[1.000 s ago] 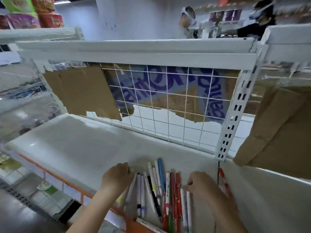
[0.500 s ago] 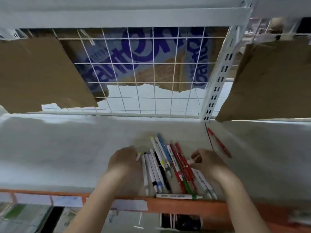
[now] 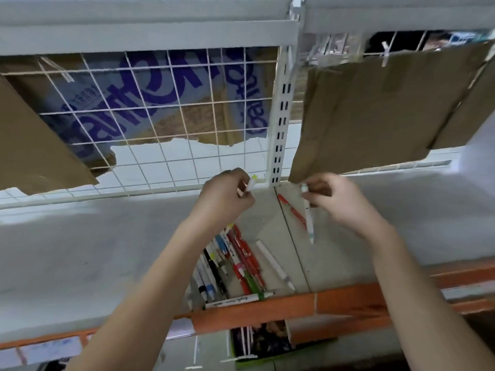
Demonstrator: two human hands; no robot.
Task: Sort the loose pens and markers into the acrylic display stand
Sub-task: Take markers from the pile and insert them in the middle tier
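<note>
Several loose pens and markers point(image 3: 230, 266) lie in a pile on the white shelf point(image 3: 93, 250), near its orange front edge. My left hand point(image 3: 225, 196) is raised above the shelf and pinches a white marker with a yellow tip point(image 3: 251, 184). My right hand point(image 3: 340, 204) grips a white pen with a green tip point(image 3: 308, 218) that hangs downward. A white pen point(image 3: 274, 263) lies apart, to the right of the pile. A red pen point(image 3: 292, 210) lies further back by the shelf seam. No acrylic display stand is in view.
A white wire grid point(image 3: 160, 124) backs the shelf, with torn cardboard point(image 3: 32, 145) behind it. Another cardboard sheet point(image 3: 375, 111) hangs at the right. A slotted upright post point(image 3: 280, 116) stands between the bays. Below the orange rail point(image 3: 267, 309) sits a box of packaged goods point(image 3: 262, 341).
Both hands have lifted off the pile, each taking a pen up toward the back of the shelf. The camera has tilted downward and moved closer.
</note>
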